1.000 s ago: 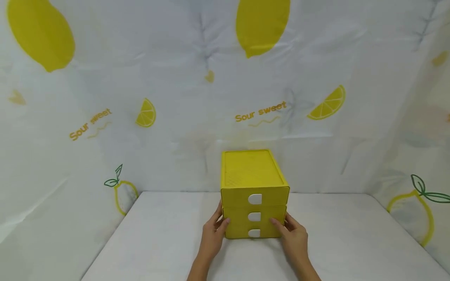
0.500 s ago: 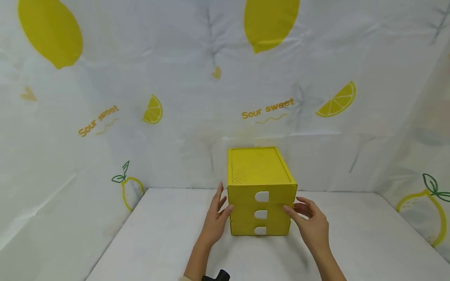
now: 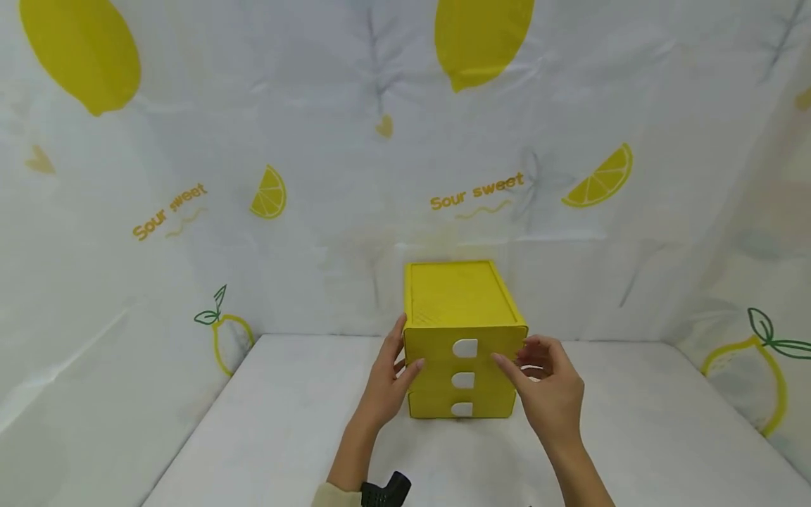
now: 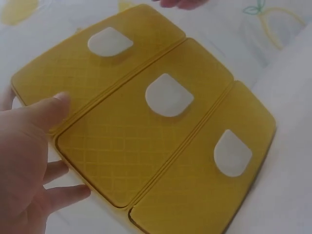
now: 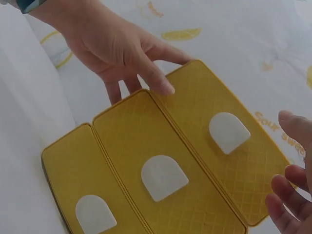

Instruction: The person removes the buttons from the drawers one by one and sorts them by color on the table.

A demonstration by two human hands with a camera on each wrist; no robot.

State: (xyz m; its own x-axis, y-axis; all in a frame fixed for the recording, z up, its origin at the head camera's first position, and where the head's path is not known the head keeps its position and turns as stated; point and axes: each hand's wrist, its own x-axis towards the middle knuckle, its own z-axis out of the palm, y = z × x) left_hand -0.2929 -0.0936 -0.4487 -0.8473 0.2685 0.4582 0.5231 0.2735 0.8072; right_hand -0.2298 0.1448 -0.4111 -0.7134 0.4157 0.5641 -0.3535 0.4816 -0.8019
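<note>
A yellow drawer box (image 3: 437,345) stands upright on the white table, its three drawers pushed in one above another. Each drawer front carries a white tab handle (image 4: 169,95). My left hand (image 3: 383,387) is at the upper left corner, the thumb (image 4: 54,109) on the top drawer front and the index finger along the side. The lower fingers stretch loosely beside the box. At the upper right edge is my right hand (image 3: 550,394), fingers loosely bent. Its thumb overlaps the front in the head view but stands off it in the right wrist view.
White sheeting (image 3: 329,267) printed with lemons and "Sour sweet" hangs close behind the box and at both sides. The white table (image 3: 304,422) runs out to either side. A black wrist strap mount (image 3: 386,489) sits on my left forearm beside a beige sleeve (image 3: 336,496).
Both hands have moved up from the lower drawers to the level of the top drawer. The right hand came away from the side on the way. The box stays in place.
</note>
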